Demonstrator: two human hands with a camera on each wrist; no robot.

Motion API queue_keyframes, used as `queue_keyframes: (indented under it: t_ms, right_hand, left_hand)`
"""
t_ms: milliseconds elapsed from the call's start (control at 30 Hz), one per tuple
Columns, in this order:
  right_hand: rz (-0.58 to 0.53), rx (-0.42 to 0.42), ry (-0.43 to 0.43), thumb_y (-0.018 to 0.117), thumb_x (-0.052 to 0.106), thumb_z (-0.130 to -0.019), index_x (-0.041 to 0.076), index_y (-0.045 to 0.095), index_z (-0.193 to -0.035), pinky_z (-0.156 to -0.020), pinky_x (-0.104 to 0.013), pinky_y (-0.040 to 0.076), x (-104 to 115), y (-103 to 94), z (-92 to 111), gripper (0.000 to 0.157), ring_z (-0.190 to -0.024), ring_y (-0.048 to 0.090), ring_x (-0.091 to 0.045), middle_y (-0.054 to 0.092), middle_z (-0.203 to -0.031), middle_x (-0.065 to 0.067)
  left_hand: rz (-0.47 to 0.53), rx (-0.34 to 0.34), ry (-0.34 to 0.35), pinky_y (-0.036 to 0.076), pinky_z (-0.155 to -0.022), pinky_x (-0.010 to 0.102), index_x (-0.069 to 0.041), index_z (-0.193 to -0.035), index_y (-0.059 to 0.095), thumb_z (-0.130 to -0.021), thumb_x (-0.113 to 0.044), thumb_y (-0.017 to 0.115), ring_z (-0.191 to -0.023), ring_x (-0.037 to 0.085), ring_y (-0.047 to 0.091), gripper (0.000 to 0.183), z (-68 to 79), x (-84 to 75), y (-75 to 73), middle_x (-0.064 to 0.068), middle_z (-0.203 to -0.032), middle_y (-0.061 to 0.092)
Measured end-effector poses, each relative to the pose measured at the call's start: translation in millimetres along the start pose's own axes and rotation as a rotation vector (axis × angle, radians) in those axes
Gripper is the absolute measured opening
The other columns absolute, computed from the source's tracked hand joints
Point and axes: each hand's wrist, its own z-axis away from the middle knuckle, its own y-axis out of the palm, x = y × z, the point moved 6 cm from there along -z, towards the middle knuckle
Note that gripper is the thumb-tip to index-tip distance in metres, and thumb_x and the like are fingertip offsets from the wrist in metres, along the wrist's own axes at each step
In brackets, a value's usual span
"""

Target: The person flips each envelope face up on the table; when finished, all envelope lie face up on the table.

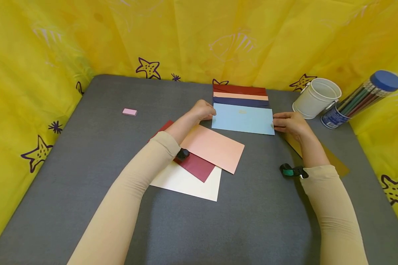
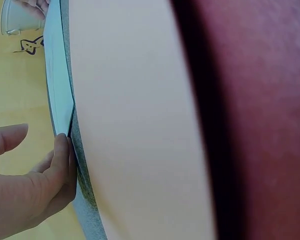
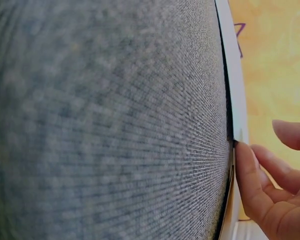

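Observation:
A light blue envelope (image 1: 243, 119) lies in front of a fanned row of dark red (image 1: 240, 89), peach (image 1: 240, 96) and navy (image 1: 240, 102) envelopes, covering part of the navy one. My left hand (image 1: 203, 109) touches its left end with the fingertips; in the left wrist view the thumb stands apart from the envelope (image 2: 59, 75). At the right end, the fingers of my right hand (image 1: 292, 124) touch the edge. The right wrist view shows that hand's thumb lifted away too, with the envelope (image 3: 236, 85) seen edge-on.
Nearer me lie a loose peach envelope (image 1: 219, 149), a dark red one (image 1: 202, 170) and a cream one (image 1: 195, 186), overlapping. A mustard envelope (image 1: 335, 162) is partly under my right arm. A white bucket (image 1: 315, 99), a pencil tub (image 1: 335, 117) and a pink eraser (image 1: 129, 112) stand further off.

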Motion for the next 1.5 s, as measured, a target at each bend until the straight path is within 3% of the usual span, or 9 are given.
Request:
queue_keyframes:
  t_ms: [300, 500, 833, 1133, 1500]
  right_hand:
    - [-0.032, 0.003, 0.004, 0.055, 0.01, -0.099, -0.014, 0.035, -0.143, -0.074, -0.015, 0.058, 0.5, -0.5, 0.3, 0.054, -0.078, 0.065, 0.003, 0.065, -0.083, 0.018]
    - [-0.011, 0.0, 0.002, 0.052, 0.012, -0.101, -0.014, 0.032, -0.145, -0.077, -0.015, 0.058, 0.6, -1.5, 0.9, 0.055, -0.08, 0.065, 0.005, 0.063, -0.083, 0.02]
    - [0.013, 0.005, 0.014, 0.051, 0.017, -0.102, -0.011, 0.032, -0.147, -0.081, -0.015, 0.058, -0.9, -2.6, 1.0, 0.056, -0.083, 0.064, 0.006, 0.063, -0.086, 0.022]
    - [0.008, 0.002, -0.003, 0.05, 0.018, -0.103, -0.012, 0.031, -0.147, -0.081, -0.014, 0.057, -0.7, -3.0, -0.4, 0.057, -0.085, 0.063, 0.007, 0.062, -0.088, 0.023]
    - [0.0, -0.026, -0.065, 0.051, 0.021, -0.102, -0.012, 0.03, -0.147, -0.079, -0.013, 0.057, 1.6, -12.9, 9.3, 0.06, -0.089, 0.062, 0.007, 0.059, -0.096, 0.022]
  left_hand:
    - [-0.001, 0.001, 0.001, 0.051, -0.106, 0.029, 0.008, -0.136, 0.051, -0.091, -0.004, 0.061, -0.085, 0.01, 0.053, 0.047, 0.8, -0.8, 0.4, 0.017, -0.143, 0.051]
    - [-0.014, -0.002, -0.001, 0.05, -0.107, 0.03, 0.009, -0.133, 0.054, -0.092, -0.004, 0.061, -0.091, 0.012, 0.055, 0.044, 0.8, -0.9, 0.0, 0.018, -0.141, 0.054]
    - [-0.051, 0.003, -0.034, 0.046, -0.112, 0.032, 0.007, -0.135, 0.052, -0.094, -0.008, 0.061, -0.127, 0.025, 0.058, 0.045, 0.0, -0.1, -0.1, 0.017, -0.142, 0.054]
    - [-0.061, 0.02, -0.029, 0.044, -0.114, 0.033, 0.007, -0.137, 0.051, -0.094, -0.01, 0.061, -0.13, 0.025, 0.056, 0.047, 0.5, 0.6, -2.7, 0.016, -0.143, 0.054]
    - [-0.077, 0.022, 0.022, 0.047, -0.11, 0.032, 0.007, -0.136, 0.052, -0.095, -0.009, 0.06, -0.119, 0.022, 0.059, 0.045, 3.2, -1.8, -6.5, 0.017, -0.139, 0.055]
